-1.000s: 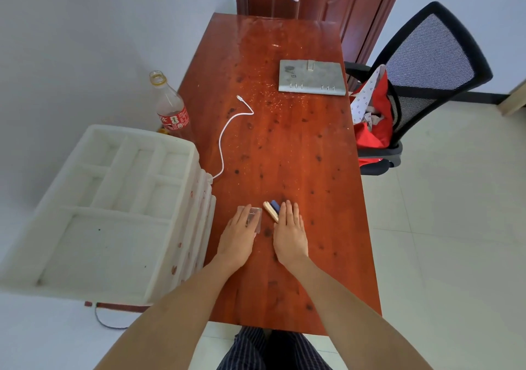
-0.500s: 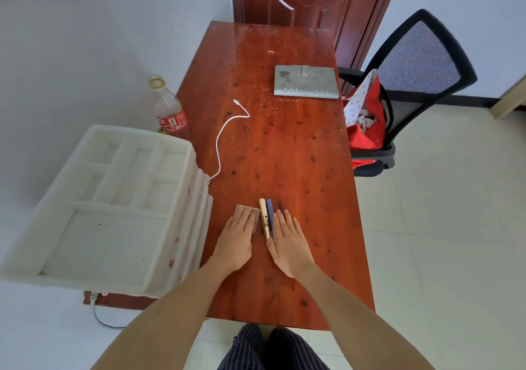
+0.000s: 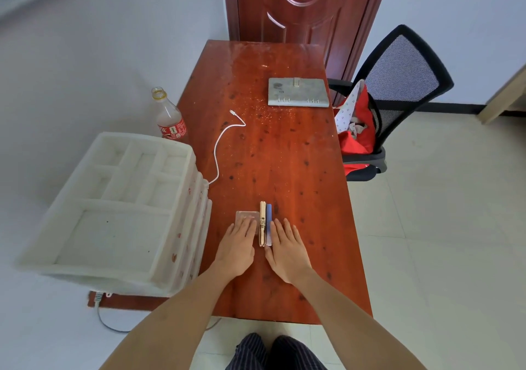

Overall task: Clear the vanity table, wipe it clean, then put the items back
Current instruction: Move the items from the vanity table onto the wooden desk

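Observation:
On the red-brown wooden table [image 3: 287, 153], near its front, lie three small items side by side: a clear square case [image 3: 246, 216], a gold tube [image 3: 262, 221] and a blue tube [image 3: 269, 219]. My left hand [image 3: 237, 246] lies flat, fingers spread, with its fingertips resting on the clear case. Flat as well, my right hand [image 3: 286, 248] sits just right of the blue tube, touching its side. Neither hand grips anything.
A white charging cable [image 3: 220, 149] curls over the table's left side. A grey flat box [image 3: 298, 92] lies at the far right. A white drawer organiser [image 3: 113, 207] stands left of the table, a plastic bottle [image 3: 170, 120] behind it. A black mesh chair [image 3: 395, 96] with red cloth stands to the right.
The two tubes have turned from a slant to lying straight and parallel, uncovered between my hands. Both hands have drawn back slightly toward me and the view has tilted up.

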`<state>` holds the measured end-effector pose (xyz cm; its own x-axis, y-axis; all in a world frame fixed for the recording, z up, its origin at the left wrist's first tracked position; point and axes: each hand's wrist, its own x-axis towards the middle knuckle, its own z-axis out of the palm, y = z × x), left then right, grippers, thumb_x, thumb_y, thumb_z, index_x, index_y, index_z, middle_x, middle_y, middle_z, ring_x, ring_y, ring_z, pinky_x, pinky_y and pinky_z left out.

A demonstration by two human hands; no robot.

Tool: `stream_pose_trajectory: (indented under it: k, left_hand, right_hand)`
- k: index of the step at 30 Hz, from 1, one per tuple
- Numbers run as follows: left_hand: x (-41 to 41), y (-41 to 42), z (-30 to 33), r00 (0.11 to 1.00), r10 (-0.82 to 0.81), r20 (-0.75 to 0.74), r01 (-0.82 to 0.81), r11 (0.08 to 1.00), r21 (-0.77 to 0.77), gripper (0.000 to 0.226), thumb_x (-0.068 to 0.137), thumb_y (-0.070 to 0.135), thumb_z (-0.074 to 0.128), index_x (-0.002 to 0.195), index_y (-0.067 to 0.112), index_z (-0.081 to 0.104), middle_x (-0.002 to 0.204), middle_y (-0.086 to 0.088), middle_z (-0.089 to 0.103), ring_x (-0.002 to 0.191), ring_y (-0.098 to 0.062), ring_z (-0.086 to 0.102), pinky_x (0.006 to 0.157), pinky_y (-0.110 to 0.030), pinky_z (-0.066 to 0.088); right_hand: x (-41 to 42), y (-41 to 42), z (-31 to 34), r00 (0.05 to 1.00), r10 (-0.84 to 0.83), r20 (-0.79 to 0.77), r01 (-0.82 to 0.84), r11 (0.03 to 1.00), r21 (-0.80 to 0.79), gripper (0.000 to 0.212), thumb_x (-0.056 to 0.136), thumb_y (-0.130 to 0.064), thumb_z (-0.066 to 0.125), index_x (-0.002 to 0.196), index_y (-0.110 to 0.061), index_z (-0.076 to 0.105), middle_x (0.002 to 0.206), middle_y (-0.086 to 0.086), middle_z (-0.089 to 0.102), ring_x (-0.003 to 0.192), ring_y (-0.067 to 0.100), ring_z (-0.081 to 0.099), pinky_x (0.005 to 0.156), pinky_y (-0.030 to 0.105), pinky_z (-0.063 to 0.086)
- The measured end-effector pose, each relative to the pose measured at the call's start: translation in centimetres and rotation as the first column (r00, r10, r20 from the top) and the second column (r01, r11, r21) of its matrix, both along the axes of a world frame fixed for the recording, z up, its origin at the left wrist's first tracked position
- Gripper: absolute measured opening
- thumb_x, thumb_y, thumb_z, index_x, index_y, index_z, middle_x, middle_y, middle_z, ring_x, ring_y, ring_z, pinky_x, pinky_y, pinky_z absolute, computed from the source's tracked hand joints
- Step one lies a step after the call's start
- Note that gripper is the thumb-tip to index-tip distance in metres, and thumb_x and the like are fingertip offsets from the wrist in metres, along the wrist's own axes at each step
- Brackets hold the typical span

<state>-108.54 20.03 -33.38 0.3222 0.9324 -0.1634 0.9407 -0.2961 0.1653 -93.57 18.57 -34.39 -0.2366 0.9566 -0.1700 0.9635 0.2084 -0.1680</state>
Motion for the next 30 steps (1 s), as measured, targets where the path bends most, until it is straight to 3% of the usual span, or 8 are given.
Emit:
stream_pose_trajectory:
  k: [4,8,10,16,20,22,26,30]
  left_hand:
    - [0.1,0.1,1.4,0.995,-0.001,-0.104,0.009,0.997,0.082,0.06,0.097,0.024,0.04,0.148,0.013,0.011,0.155,-0.007,0.015,0.143,-0.023,0.009,0.116,-0.039,0.01]
    - [0.2,0.3,2.9,0.984,0.001,-0.18,0.027,0.988,0.152,0.06,0.097,0.031,0.039,0.149,0.016,0.012,0.155,-0.006,0.017,0.143,-0.024,0.011,0.116,-0.04,0.009]
    - [0.3,0.3,3.9,0.978,0.007,-0.207,0.034,0.981,0.192,0.06,0.098,0.034,0.037,0.149,0.017,0.01,0.156,-0.006,0.015,0.143,-0.024,0.01,0.116,-0.041,0.007]
    - [1.7,0.0,8.7,0.974,0.112,-0.197,-0.047,0.949,0.311,0.063,0.096,0.039,0.038,0.149,0.017,0.013,0.157,-0.006,0.011,0.144,-0.024,0.006,0.115,-0.041,0.001]
    - [2.7,-1.3,12.1,0.968,0.217,-0.128,-0.143,0.891,0.43,0.071,0.068,0.041,0.073,0.13,0.014,0.053,0.136,-0.009,0.051,0.129,-0.026,0.044,0.104,-0.047,0.032]
    - [3.0,-2.5,13.7,0.945,0.298,-0.134,-0.202,0.855,0.477,0.072,0.061,0.04,0.077,0.126,0.014,0.058,0.131,-0.009,0.056,0.122,-0.027,0.052,0.099,-0.049,0.039]
    - [2.7,-6.3,17.6,0.903,0.416,-0.106,-0.288,0.771,0.568,0.068,0.069,0.038,0.066,0.13,0.012,0.052,0.135,-0.011,0.052,0.123,-0.03,0.05,0.1,-0.05,0.04]
    - [1.5,-12.1,20.9,0.821,0.555,-0.133,-0.356,0.679,0.642,0.065,0.078,0.044,0.049,0.133,0.011,0.048,0.135,-0.011,0.052,0.123,-0.03,0.05,0.1,-0.048,0.039]
  right_hand:
    - [0.8,0.4,1.0,0.999,0.003,0.035,-0.004,1.0,0.018,0.056,0.086,-0.041,0.035,0.13,-0.011,0.053,0.133,0.015,0.053,0.126,0.039,0.043,0.102,0.049,0.036]
    - [1.7,1.3,2.5,0.995,0.012,0.096,-0.021,0.996,0.086,0.06,0.095,-0.041,0.037,0.147,-0.017,0.021,0.154,0.012,0.019,0.141,0.037,0.009,0.114,0.048,0.009]
    - [2.2,1.8,3.3,0.996,-0.01,0.09,-0.003,0.99,0.143,0.059,0.095,-0.04,0.036,0.147,-0.018,0.019,0.155,0.011,0.018,0.142,0.037,0.006,0.114,0.047,0.007]
    - [3.4,4.0,7.3,0.998,0.048,0.051,-0.061,0.956,0.287,0.058,0.095,-0.043,0.036,0.147,-0.02,0.023,0.154,0.012,0.02,0.141,0.038,0.009,0.114,0.045,0.008]
    - [3.5,5.1,10.8,0.992,0.128,0.006,-0.121,0.923,0.364,0.06,0.09,-0.04,0.049,0.143,-0.016,0.034,0.149,0.016,0.031,0.138,0.042,0.02,0.111,0.048,0.018]
    - [3.4,5.3,12.5,0.975,0.222,0.009,-0.203,0.872,0.446,0.061,0.079,-0.036,0.064,0.133,-0.013,0.049,0.137,0.019,0.047,0.129,0.044,0.037,0.104,0.051,0.031]
    - [2.1,4.4,15.9,0.914,0.406,-0.006,-0.33,0.753,0.57,0.059,0.07,-0.029,0.069,0.125,-0.01,0.057,0.127,0.021,0.056,0.12,0.045,0.048,0.098,0.053,0.039]
    - [-0.2,1.4,19.2,0.814,0.579,-0.035,-0.433,0.647,0.628,0.055,0.077,-0.031,0.044,0.126,-0.008,0.054,0.127,0.02,0.056,0.121,0.042,0.048,0.099,0.052,0.041]
